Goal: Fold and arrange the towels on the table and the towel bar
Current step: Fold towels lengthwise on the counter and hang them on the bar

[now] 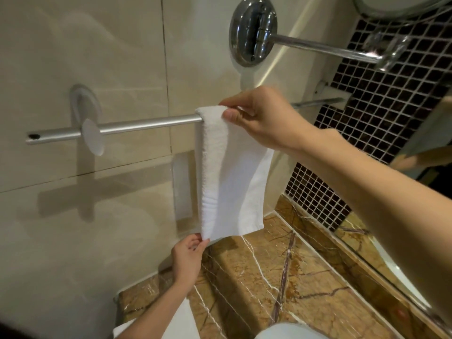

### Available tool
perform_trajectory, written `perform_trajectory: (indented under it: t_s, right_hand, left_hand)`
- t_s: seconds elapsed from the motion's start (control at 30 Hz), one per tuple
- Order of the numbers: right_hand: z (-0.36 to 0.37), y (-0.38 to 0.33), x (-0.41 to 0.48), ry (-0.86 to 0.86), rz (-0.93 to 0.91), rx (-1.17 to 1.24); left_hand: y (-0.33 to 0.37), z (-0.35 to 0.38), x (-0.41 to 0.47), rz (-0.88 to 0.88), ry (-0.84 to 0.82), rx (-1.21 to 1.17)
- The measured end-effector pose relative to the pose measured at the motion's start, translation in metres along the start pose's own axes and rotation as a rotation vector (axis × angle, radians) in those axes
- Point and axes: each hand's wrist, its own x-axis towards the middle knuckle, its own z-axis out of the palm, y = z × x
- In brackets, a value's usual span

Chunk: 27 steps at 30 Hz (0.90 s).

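White towel (230, 172) draped over towel bar (137, 124) — right hand (259, 121) pinching its top, left hand (189, 254) its bottom corner

Chrome wall mount (253, 30), dark mosaic tiles (367, 123), beige wall tiles (97, 45)

Single head-worn wide-angle view, facing forward and down, close to the towel bar (146, 124) on the tiled wall (97, 50)
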Motion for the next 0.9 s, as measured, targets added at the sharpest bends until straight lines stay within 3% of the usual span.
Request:
perform_trajectory:
  t_s: [0.67, 0.9]
  right_hand:
    - [-0.044, 0.093, -0.031, -0.011, 0.133, -0.108]
    - [-0.049, 0.119, -0.039, 0.011, 0.232, -0.016]
  left_hand:
    - [0.003, 0.106, 0.032, 0.116, -0.227, 0.194]
    - [0.003, 0.141, 0.036, 0.146, -0.262, 0.229]
